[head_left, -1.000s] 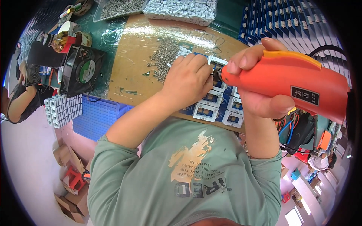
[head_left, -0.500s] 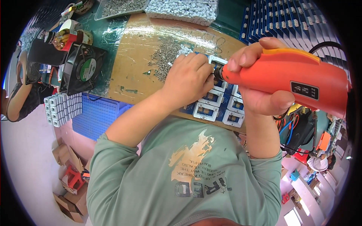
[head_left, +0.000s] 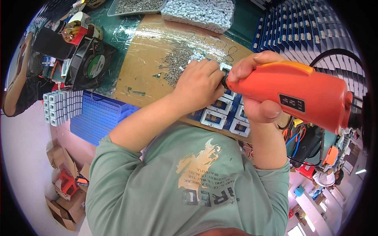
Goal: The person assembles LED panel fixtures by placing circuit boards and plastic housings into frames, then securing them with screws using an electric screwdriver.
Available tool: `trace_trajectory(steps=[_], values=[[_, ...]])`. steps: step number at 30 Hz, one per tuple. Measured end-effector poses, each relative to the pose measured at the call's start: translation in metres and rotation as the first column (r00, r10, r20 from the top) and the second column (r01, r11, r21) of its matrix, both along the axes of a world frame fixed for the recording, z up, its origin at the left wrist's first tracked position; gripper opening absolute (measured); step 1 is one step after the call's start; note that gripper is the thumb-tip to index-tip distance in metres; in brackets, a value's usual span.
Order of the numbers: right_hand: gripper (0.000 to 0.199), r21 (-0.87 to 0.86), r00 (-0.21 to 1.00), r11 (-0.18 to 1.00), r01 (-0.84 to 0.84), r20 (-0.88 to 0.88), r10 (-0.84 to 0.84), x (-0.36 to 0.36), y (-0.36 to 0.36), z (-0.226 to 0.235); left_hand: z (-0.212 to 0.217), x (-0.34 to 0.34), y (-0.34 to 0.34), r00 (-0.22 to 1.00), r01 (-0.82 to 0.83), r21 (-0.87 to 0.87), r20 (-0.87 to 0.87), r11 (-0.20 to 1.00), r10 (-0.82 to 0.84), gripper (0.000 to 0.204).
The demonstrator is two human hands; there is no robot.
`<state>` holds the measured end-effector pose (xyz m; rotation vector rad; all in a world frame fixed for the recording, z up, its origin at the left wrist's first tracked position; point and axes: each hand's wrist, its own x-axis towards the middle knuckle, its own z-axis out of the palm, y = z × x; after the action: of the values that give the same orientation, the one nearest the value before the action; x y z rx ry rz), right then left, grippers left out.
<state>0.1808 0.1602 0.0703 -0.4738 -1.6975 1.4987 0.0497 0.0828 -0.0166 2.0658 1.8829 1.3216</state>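
In the head view, the right hand (head_left: 256,110) has its grip clenched around a red power screwdriver (head_left: 313,92), pointed left toward the left hand (head_left: 199,84); whether the left grip pinches anything I cannot tell, the fingertips being hidden. White-framed pieces (head_left: 213,118) stand in rows by the near edge of the surface (head_left: 136,74), screws (head_left: 177,61) heaped toward its middle. Compared with half a second ago, less of the driver's dark collar (head_left: 225,81) shows beside the left fingers, suggesting the tool is pressing further in.
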Motion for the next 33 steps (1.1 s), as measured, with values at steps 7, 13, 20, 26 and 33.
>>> trace_trajectory(steps=[7,13,20,26,33], values=[[0.105,-0.064,0.997,0.996,0.069,-0.028,-0.070,-0.010,-0.003,-0.001,0.000,0.000,0.002,1.000,-0.003,0.015,-0.008,1.000,0.003,0.014],[0.104,-0.090,0.962,0.987,0.135,-0.228,-0.152,0.018,0.008,-0.001,0.011,-0.005,-0.008,0.998,0.013,-0.113,-0.057,0.993,-0.019,0.021],[0.092,-0.096,0.975,0.981,0.166,-0.135,-0.178,0.064,0.027,-0.009,0.022,-0.041,-0.037,0.994,-0.090,-0.108,-0.071,0.990,0.083,0.011],[0.099,-0.173,0.982,0.977,0.127,-0.117,-0.148,0.066,0.017,-0.018,0.028,-0.040,-0.051,0.990,-0.087,-0.243,-0.125,0.966,0.058,0.013],[0.084,-0.211,0.959,0.973,0.096,-0.242,-0.147,0.053,0.025,-0.014,0.025,-0.030,-0.047,0.982,-0.096,-0.274,-0.186,0.957,0.045,0.016]])
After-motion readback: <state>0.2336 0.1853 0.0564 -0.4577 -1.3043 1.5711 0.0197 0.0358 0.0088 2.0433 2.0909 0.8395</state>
